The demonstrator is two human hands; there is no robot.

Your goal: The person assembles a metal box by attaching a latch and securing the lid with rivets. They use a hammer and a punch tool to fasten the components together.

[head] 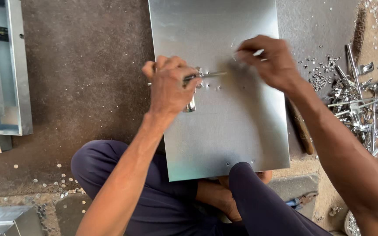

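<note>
- Galvanised steel made up the flat sheet [228, 126], which lay on the dark floor [84, 74] in front of the seated person, its near edge over their dark blue trousers [162, 205].
- The left hand [169, 85] was closed in a fist around a slim metal tool [206, 75], whose tip lay across the middle of the sheet beside a few small punched holes [218, 88].
- The right hand [270, 59] rested on the sheet just right of the tool tip, fingers curled and pinched together; what they pinched was too blurred to tell.
- A wooden handle [302, 129] lay beside the sheet's right edge.
- Loose metal brackets and scraps [364, 109] were piled well to the right.
- A folded metal frame [5, 70] sat apart at the far left.
</note>
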